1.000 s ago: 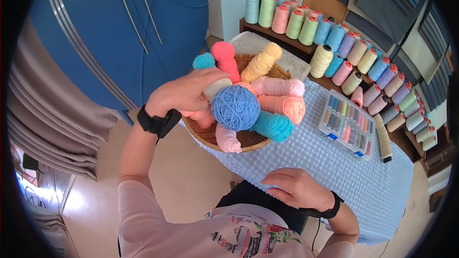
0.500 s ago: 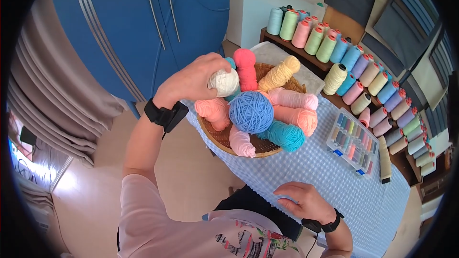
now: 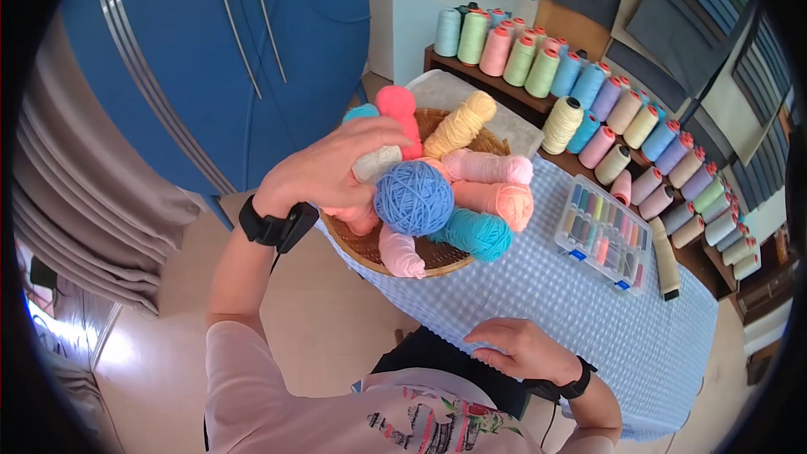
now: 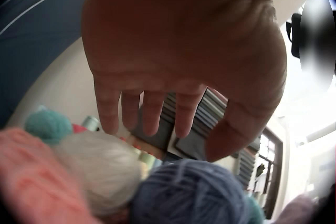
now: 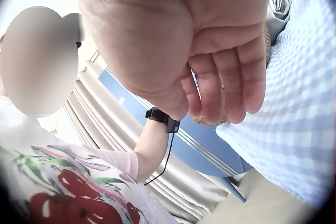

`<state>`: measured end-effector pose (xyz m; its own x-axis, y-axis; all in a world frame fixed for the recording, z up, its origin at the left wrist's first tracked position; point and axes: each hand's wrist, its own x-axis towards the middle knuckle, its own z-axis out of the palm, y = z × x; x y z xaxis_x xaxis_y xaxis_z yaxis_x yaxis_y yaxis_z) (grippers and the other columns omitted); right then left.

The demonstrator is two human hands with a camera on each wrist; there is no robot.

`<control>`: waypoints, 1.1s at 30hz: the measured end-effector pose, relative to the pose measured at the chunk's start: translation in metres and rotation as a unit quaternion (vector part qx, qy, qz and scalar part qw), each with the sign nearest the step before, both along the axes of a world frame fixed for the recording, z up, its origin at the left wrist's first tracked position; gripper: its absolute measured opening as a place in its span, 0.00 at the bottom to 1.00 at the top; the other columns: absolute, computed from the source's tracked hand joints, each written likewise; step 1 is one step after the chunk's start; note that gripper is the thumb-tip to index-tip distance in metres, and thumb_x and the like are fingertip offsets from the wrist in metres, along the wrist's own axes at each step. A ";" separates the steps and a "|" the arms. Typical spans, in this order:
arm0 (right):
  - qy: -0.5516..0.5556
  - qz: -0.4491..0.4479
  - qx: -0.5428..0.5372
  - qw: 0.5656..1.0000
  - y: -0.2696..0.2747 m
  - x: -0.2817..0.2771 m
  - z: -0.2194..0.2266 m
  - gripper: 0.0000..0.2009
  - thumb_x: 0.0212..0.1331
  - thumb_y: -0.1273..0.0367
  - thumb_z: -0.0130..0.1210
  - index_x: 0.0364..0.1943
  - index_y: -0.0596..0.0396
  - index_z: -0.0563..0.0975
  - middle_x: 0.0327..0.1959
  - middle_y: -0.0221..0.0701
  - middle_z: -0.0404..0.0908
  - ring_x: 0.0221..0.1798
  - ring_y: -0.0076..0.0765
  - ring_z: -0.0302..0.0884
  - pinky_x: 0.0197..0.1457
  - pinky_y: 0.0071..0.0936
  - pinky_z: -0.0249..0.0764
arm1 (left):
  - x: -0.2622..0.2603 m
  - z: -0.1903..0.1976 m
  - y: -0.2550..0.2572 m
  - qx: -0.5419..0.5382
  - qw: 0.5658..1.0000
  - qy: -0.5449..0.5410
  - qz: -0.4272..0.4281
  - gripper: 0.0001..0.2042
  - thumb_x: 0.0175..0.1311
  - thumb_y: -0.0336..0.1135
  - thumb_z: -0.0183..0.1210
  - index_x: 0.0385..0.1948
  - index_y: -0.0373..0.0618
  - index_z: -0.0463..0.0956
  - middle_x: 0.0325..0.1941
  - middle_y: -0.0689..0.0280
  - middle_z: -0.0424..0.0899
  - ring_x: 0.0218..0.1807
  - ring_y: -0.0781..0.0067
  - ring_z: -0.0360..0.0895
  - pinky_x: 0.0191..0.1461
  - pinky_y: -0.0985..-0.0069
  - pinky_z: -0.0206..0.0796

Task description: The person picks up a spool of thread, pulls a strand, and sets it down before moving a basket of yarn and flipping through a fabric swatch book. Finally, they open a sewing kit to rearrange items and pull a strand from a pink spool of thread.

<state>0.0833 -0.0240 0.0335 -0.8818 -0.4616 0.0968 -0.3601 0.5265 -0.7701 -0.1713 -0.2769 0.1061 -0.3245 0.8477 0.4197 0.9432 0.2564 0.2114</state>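
A wicker basket (image 3: 361,252) holds balls and skeins of yarn. Over its left side reaches my left hand (image 3: 328,164), above the white yarn ball (image 3: 377,165) and beside the blue ball (image 3: 414,199). In the left wrist view the fingers of my left hand (image 4: 173,66) hang spread and slightly bent above the white ball (image 4: 102,169) and the blue ball (image 4: 189,195), gripping nothing. By the near edge of the table, my right hand (image 3: 525,351) is relaxed and holds nothing; the right wrist view shows its loosely bent fingers (image 5: 233,85).
A clear case of coloured markers (image 3: 603,235) lies on the checked tablecloth (image 3: 538,286), right of the basket. Beside it is a beige roll (image 3: 665,261). Thread cones (image 3: 561,124) stand on a tiered rack behind. A blue cabinet (image 3: 176,59) is at the left.
My left hand held the white ball raised at the basket's left side half a second ago; now the ball sits lower among the yarn and the fingers are off it. The right hand stays relaxed.
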 end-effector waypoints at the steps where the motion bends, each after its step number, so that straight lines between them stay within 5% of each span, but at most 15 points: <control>1: 0.000 0.005 0.003 1.000 0.000 0.000 -0.001 0.10 0.54 0.70 0.58 0.40 0.58 0.77 0.38 0.37 0.80 0.40 0.46 0.78 0.42 0.34 0.76 | 0.006 0.003 0.007 0.008 0.997 -0.057 -0.054 0.31 0.40 0.29 0.63 0.54 0.47 0.68 0.56 0.59 0.71 0.58 0.54 0.67 0.62 0.60 0.58; 3: -0.003 0.007 -0.003 1.000 -0.002 -0.001 -0.003 0.10 0.54 0.70 0.58 0.40 0.58 0.77 0.39 0.37 0.80 0.40 0.46 0.78 0.43 0.35 0.75 | 0.017 0.004 0.021 0.014 0.987 -0.117 -0.110 0.33 0.37 0.30 0.64 0.55 0.48 0.68 0.55 0.60 0.71 0.57 0.54 0.67 0.61 0.59 0.59; 5: -0.004 0.009 -0.011 1.000 -0.004 -0.001 -0.005 0.11 0.55 0.70 0.58 0.41 0.58 0.76 0.39 0.37 0.80 0.40 0.47 0.78 0.43 0.35 0.75 | 0.024 0.004 0.033 -0.110 0.985 -0.094 -0.088 0.36 0.34 0.31 0.66 0.55 0.50 0.67 0.55 0.60 0.71 0.57 0.53 0.68 0.60 0.60 0.59; 8: 0.006 0.012 -0.016 1.000 -0.005 0.002 -0.006 0.11 0.55 0.70 0.58 0.41 0.58 0.76 0.39 0.38 0.79 0.40 0.47 0.78 0.43 0.36 0.75 | 0.025 -0.001 0.043 -0.141 0.985 -0.044 -0.083 0.37 0.32 0.33 0.67 0.55 0.49 0.67 0.55 0.60 0.71 0.56 0.53 0.68 0.57 0.61 0.61; 12: 0.011 -0.001 -0.015 1.000 0.003 0.012 -0.007 0.11 0.55 0.70 0.58 0.41 0.58 0.76 0.39 0.38 0.79 0.40 0.47 0.78 0.43 0.36 0.75 | 0.023 0.013 0.043 -0.112 0.983 -0.129 -0.070 0.37 0.32 0.33 0.68 0.55 0.47 0.67 0.55 0.59 0.71 0.56 0.54 0.69 0.58 0.62 0.62; 15: 0.006 -0.009 -0.014 1.000 0.008 0.019 -0.010 0.11 0.55 0.70 0.58 0.41 0.57 0.76 0.39 0.38 0.79 0.40 0.47 0.78 0.42 0.36 0.75 | 0.014 0.005 0.041 0.061 0.989 -0.130 0.036 0.37 0.35 0.32 0.67 0.56 0.47 0.65 0.57 0.58 0.70 0.59 0.56 0.68 0.63 0.64 0.60; 22: 0.013 -0.012 -0.018 1.000 0.009 0.026 -0.013 0.11 0.55 0.69 0.58 0.41 0.57 0.76 0.39 0.37 0.79 0.40 0.47 0.78 0.42 0.36 0.75 | 0.031 0.006 0.053 -0.010 0.995 -0.097 0.030 0.38 0.34 0.33 0.68 0.57 0.47 0.65 0.57 0.57 0.70 0.58 0.54 0.68 0.62 0.65 0.61; 27: 0.008 -0.021 -0.019 1.000 0.013 0.034 -0.015 0.11 0.55 0.69 0.58 0.41 0.57 0.76 0.39 0.37 0.79 0.40 0.46 0.78 0.41 0.36 0.75 | 0.037 0.019 0.042 -0.154 0.984 -0.090 -0.024 0.39 0.37 0.39 0.68 0.59 0.47 0.64 0.51 0.57 0.73 0.54 0.52 0.71 0.59 0.64 0.62; 33: -0.002 -0.022 -0.011 1.000 0.014 0.039 -0.017 0.11 0.56 0.69 0.58 0.41 0.57 0.76 0.39 0.36 0.79 0.40 0.46 0.78 0.41 0.35 0.75 | 0.028 0.022 0.023 -0.102 0.977 -0.184 0.044 0.40 0.41 0.41 0.67 0.62 0.45 0.61 0.59 0.54 0.69 0.61 0.52 0.66 0.64 0.64 0.57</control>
